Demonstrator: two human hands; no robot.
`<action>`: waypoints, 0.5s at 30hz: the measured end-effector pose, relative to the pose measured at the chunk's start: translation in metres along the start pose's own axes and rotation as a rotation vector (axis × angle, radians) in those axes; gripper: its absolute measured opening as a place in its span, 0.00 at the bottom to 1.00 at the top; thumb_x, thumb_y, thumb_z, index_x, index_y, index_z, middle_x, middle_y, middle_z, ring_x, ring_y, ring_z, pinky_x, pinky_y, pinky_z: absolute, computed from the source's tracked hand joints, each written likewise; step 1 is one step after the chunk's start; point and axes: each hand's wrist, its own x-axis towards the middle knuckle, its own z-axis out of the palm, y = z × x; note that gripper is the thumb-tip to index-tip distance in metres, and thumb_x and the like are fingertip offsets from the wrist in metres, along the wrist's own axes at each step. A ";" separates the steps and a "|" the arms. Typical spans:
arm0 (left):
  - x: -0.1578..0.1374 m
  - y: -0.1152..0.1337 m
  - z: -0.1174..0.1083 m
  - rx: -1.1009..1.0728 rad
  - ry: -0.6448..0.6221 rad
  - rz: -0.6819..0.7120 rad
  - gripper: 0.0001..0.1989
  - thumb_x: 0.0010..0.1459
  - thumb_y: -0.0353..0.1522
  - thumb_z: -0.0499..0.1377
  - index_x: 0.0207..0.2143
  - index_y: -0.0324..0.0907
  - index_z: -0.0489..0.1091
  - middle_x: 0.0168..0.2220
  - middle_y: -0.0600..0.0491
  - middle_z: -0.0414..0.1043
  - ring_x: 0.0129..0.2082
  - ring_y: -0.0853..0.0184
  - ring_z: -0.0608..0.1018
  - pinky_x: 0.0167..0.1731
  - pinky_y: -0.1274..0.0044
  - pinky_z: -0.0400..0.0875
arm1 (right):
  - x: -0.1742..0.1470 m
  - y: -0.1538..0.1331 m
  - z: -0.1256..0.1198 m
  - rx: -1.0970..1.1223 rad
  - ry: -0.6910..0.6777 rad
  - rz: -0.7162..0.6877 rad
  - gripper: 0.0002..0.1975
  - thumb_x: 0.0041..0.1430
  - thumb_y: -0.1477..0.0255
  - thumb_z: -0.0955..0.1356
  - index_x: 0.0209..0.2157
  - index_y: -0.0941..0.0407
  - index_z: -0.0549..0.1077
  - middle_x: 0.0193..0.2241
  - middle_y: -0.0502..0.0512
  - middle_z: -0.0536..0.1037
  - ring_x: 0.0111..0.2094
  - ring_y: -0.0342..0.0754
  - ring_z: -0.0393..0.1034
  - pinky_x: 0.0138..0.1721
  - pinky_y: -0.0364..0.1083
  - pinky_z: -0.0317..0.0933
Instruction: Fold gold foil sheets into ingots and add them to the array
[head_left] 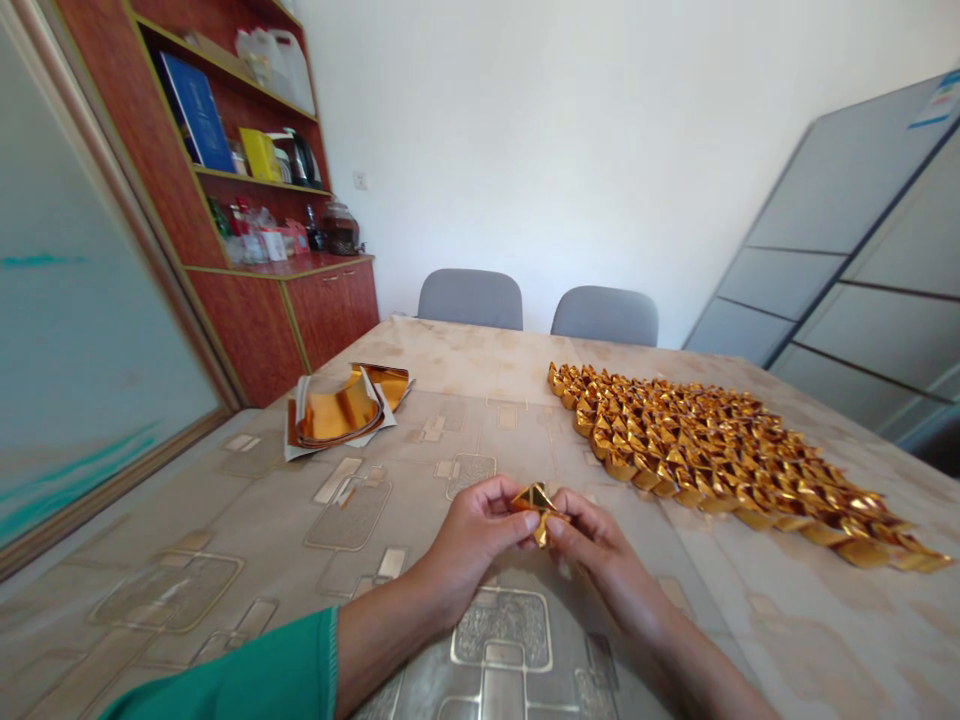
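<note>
Above the near half of the beige patterned table (480, 360), head view: small folded piece of shiny gold foil (534, 497) held between both hands, thumbs on its near side. Left hand (478, 525) pinches its left edge, right hand (592, 538) its right. Beyond, rightward: packed rows of folded gold shapes (675, 430). Beyond, leftward: curled stack of gold-and-white sheets (337, 410).

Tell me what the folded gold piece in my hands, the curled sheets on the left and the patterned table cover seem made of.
Folded gold piece: probably foil-faced paper, mirror-shiny with crisp creases. Curled sheets: likely similar, with glossy gold faces and pale, duller backs. Patterned table cover: perhaps plastic, from its smooth, partly see-through sheen.
</note>
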 end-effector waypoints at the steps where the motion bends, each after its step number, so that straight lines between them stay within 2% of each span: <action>1: 0.000 0.001 0.000 0.026 0.003 0.008 0.10 0.43 0.32 0.69 0.26 0.38 0.71 0.24 0.56 0.71 0.25 0.71 0.72 0.29 0.80 0.65 | 0.000 0.002 0.000 0.004 -0.013 0.009 0.20 0.58 0.52 0.67 0.25 0.54 0.69 0.23 0.49 0.68 0.26 0.46 0.61 0.27 0.43 0.57; 5: -0.001 0.002 -0.001 0.069 0.012 0.003 0.10 0.41 0.31 0.69 0.23 0.38 0.70 0.21 0.56 0.70 0.23 0.72 0.71 0.26 0.80 0.63 | 0.001 0.014 0.002 -0.004 -0.050 -0.025 0.18 0.62 0.55 0.65 0.27 0.54 0.71 0.25 0.51 0.71 0.29 0.47 0.63 0.31 0.44 0.59; 8: 0.000 -0.001 -0.002 0.013 -0.009 -0.039 0.12 0.42 0.31 0.70 0.27 0.38 0.71 0.24 0.56 0.71 0.25 0.72 0.71 0.27 0.80 0.64 | 0.003 0.021 0.002 0.031 -0.054 -0.055 0.17 0.63 0.57 0.65 0.27 0.54 0.71 0.26 0.51 0.72 0.31 0.48 0.64 0.34 0.46 0.60; 11: 0.001 -0.005 -0.002 -0.135 -0.031 -0.109 0.17 0.42 0.31 0.71 0.35 0.38 0.71 0.31 0.54 0.74 0.29 0.72 0.74 0.32 0.79 0.68 | 0.004 0.023 0.000 0.026 0.001 -0.073 0.17 0.63 0.57 0.65 0.26 0.53 0.68 0.25 0.49 0.69 0.29 0.47 0.62 0.32 0.45 0.58; 13: 0.002 -0.006 -0.002 -0.187 -0.040 -0.134 0.18 0.42 0.31 0.72 0.35 0.37 0.71 0.33 0.53 0.74 0.30 0.72 0.75 0.35 0.78 0.69 | 0.005 0.023 -0.001 -0.012 0.045 -0.083 0.17 0.63 0.57 0.64 0.25 0.53 0.67 0.25 0.49 0.67 0.28 0.47 0.61 0.31 0.45 0.58; 15: 0.003 -0.007 -0.002 -0.164 -0.015 -0.130 0.17 0.40 0.30 0.72 0.32 0.36 0.70 0.30 0.53 0.74 0.28 0.72 0.74 0.34 0.79 0.68 | 0.004 0.021 0.000 -0.067 0.059 -0.089 0.17 0.64 0.57 0.63 0.26 0.52 0.67 0.26 0.50 0.68 0.29 0.48 0.61 0.31 0.45 0.57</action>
